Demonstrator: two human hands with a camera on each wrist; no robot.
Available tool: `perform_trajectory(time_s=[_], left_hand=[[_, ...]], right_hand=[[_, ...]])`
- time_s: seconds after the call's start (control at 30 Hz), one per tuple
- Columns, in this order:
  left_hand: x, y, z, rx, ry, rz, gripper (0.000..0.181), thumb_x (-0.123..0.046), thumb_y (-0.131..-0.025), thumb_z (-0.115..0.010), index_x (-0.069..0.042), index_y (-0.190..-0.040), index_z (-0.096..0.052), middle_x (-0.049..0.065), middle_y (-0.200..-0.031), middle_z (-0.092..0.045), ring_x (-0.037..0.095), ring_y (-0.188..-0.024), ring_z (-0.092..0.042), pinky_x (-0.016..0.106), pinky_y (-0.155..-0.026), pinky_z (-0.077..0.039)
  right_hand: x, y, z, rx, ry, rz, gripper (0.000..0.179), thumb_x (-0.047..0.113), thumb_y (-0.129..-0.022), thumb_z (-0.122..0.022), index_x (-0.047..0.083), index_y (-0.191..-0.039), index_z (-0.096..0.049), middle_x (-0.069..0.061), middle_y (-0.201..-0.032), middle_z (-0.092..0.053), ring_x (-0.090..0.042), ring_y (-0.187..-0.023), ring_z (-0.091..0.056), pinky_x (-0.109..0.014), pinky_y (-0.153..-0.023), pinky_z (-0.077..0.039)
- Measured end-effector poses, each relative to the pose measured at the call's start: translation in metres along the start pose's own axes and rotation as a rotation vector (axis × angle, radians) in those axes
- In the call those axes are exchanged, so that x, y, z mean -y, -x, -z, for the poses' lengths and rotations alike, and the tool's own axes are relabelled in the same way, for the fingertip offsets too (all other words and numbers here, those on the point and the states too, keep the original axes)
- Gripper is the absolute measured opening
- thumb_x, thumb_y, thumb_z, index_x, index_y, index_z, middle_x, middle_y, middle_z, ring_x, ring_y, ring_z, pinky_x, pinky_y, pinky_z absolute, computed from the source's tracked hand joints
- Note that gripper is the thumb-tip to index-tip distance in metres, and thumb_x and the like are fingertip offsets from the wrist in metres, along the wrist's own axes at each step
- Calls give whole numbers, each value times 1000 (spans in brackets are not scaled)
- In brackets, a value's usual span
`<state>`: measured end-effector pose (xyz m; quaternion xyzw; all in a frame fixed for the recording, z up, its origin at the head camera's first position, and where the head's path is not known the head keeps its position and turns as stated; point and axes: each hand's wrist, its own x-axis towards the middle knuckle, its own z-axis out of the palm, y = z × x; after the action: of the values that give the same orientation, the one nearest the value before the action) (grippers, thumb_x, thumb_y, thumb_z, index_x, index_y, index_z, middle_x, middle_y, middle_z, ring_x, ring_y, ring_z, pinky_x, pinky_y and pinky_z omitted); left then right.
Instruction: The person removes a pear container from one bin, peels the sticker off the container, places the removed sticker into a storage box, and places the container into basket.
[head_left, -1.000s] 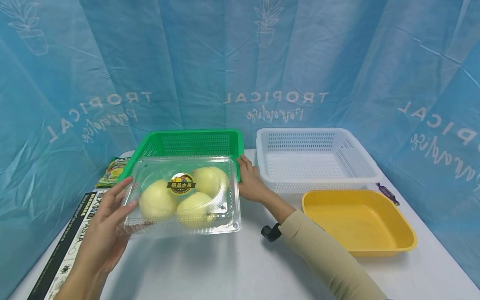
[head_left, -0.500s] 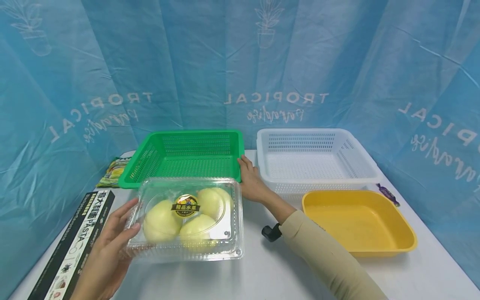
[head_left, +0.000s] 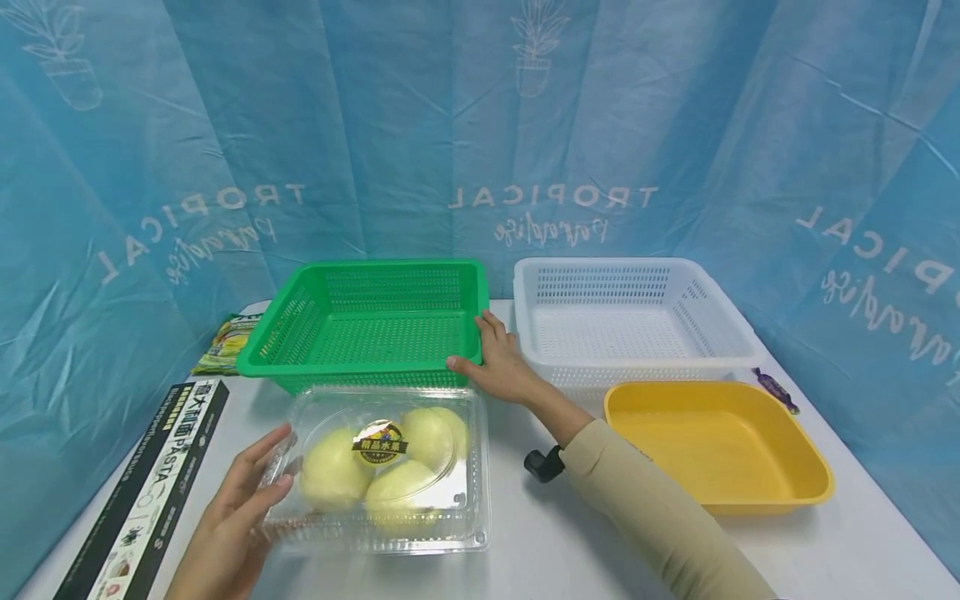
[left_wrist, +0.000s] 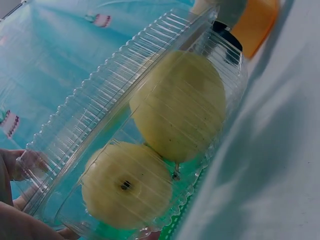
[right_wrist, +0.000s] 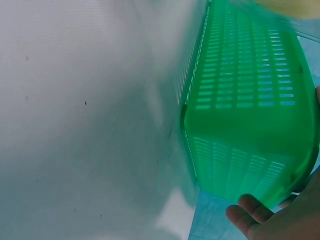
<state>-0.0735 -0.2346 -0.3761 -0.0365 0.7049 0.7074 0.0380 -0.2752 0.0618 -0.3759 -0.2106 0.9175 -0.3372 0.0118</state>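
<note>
My left hand point(head_left: 234, 521) grips the left end of a clear plastic fruit box point(head_left: 390, 533), thumb above the lid edge. Inside, several pale yellow pears point(head_left: 335, 468) show under a round dark sticker point(head_left: 379, 442). In the left wrist view the box point(left_wrist: 80, 117) is raised off the white table, with two pears point(left_wrist: 180, 105) facing the camera. Just behind the box stands a green basket point(head_left: 360, 369) with nothing in it. My right hand point(head_left: 504, 362) holds the basket's front right corner, thumb on the rim; in the right wrist view some fingertips point(right_wrist: 241, 217) extend beyond its wall.
A white basket point(head_left: 637, 362) stands at the back right, a yellow tub point(head_left: 720, 450) in front of it. A purple-wrapped candy point(head_left: 777, 390) lies by the right edge. On the left are a long pasta box point(head_left: 150, 492) and a yellow-green packet point(head_left: 225, 346).
The fruit box has moved back toward me and down, out from over the green basket, with my left hand. My right thumb has come into view on the basket's rim.
</note>
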Motion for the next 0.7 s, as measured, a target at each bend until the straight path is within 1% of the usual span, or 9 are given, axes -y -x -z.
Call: perform_trajectory(time_s=[0.13,0.27,0.43,0.57,0.7], left_hand=[[7,0,0,-24,-39,24,57,-19,-100,-43,-32,-149,-18,14,-159,1,46,-141,-8,64,-95,-38],[10,1,-3,-42,-42,50,58,-20,-99,-45,-31,-150,-18,16,-159,4,50,-141,-8,65,-94,-40],[12,1,-9,-67,-57,93,58,-25,-98,-48,-33,-149,-20,14,-160,4,50,-142,-6,62,-94,-43],[16,-1,-13,-70,-57,90,57,-23,-98,-47,-30,-149,-21,14,-160,0,49,-142,-8,62,-94,-43],[20,-4,-16,-66,-56,99,57,-23,-99,-46,-30,-149,-20,14,-160,-1,48,-142,-8,63,-97,-40]], right_hand=[[0,0,1,2,-1,2,89,57,-90,-50,6,-152,-9,-9,-160,1,-48,-141,-12,-59,-110,-26],[0,0,2,9,-1,-4,90,58,-90,-50,8,-152,-9,-9,-160,1,-48,-141,-12,-59,-110,-27],[-1,-1,3,15,5,-10,90,59,-89,-50,10,-152,-9,-8,-160,1,-46,-141,-15,-58,-110,-27],[-1,-1,3,19,1,-10,90,59,-89,-50,9,-152,-9,-8,-160,1,-47,-141,-14,-58,-110,-26],[0,0,4,24,-8,-2,90,57,-90,-51,7,-152,-9,-10,-160,1,-48,-141,-11,-59,-111,-25]])
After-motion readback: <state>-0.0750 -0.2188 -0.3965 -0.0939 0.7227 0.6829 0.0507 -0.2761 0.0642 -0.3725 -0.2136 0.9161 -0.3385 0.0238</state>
